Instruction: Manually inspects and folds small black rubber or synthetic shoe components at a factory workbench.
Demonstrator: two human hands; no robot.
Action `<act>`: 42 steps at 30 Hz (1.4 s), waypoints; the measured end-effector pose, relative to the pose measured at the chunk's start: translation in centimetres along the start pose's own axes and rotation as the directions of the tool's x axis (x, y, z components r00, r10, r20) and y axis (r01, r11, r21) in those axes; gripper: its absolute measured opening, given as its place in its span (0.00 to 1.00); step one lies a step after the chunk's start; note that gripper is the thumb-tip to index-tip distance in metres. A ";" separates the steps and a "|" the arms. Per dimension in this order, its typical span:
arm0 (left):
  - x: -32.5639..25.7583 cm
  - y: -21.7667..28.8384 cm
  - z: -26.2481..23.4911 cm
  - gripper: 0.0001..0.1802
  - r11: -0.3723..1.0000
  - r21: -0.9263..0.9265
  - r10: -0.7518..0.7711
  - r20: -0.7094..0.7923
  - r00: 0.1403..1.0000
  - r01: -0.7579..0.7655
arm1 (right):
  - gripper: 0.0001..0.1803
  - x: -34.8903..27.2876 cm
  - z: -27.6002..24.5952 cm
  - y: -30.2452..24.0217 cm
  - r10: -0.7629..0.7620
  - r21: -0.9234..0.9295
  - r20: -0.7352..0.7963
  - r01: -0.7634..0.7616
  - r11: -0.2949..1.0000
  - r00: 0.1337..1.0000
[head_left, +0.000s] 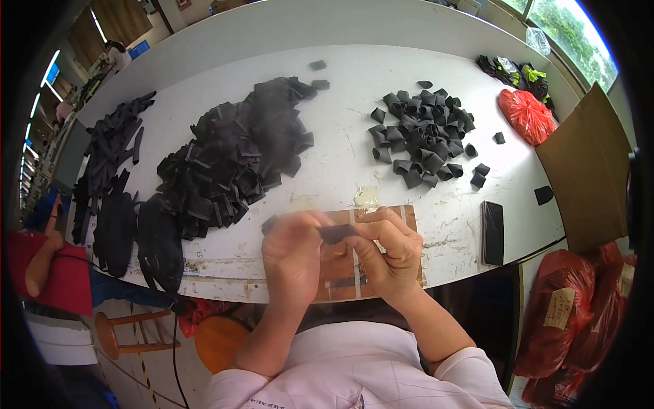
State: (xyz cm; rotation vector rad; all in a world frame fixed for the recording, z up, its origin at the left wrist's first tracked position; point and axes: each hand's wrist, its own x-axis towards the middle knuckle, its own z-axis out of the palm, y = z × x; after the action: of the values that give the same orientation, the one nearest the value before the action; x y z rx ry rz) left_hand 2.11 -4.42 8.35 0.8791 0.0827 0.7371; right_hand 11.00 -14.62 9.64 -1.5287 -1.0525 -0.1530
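Note:
Between my two hands is a small black strip of fabric or foam [338, 234], held level above a brown taped board [340, 273] at the table's near edge. My left hand [291, 249] is closed on its left end. On the other end, my right hand [390, 249] pinches with thumb and fingers. Another dark piece [270, 223] shows partly behind my left hand. Beyond my left hand lies a large heap of flat black pieces [231, 150]. Past my right hand sits a smaller pile of black pieces curled into loops [422, 133].
Long black strips [112, 136] lie at the far left of the white table [354, 75]. A black phone-like slab [492, 233], a red plastic bag [526, 114] and a cardboard sheet [586, 170] stand right. Red sacks [565, 307] rest below. A person in red [48, 266] is at left.

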 end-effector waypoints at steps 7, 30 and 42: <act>0.0 0.6 1.6 0.08 0.970 0.239 -0.024 -0.053 0.998 0.036 | 0.07 0.5 -0.4 -0.6 0.097 0.041 0.038 -0.099 0.994 0.995; -1.4 -4.1 -8.5 0.12 -0.294 0.914 -0.124 0.252 0.960 -0.278 | 0.14 -5.5 -4.3 4.4 0.827 0.509 0.219 -0.784 0.356 0.517; -1.7 -1.7 -5.3 0.01 0.561 0.765 -0.264 -0.198 0.944 0.317 | 0.07 -7.1 0.1 1.0 0.436 -0.083 0.147 -0.428 0.900 0.888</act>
State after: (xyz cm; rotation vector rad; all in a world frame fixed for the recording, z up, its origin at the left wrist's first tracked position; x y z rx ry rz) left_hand -0.11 -2.61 3.30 1.6555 0.6481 0.3809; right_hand 7.55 -18.06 4.40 -1.8059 -0.8101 0.2641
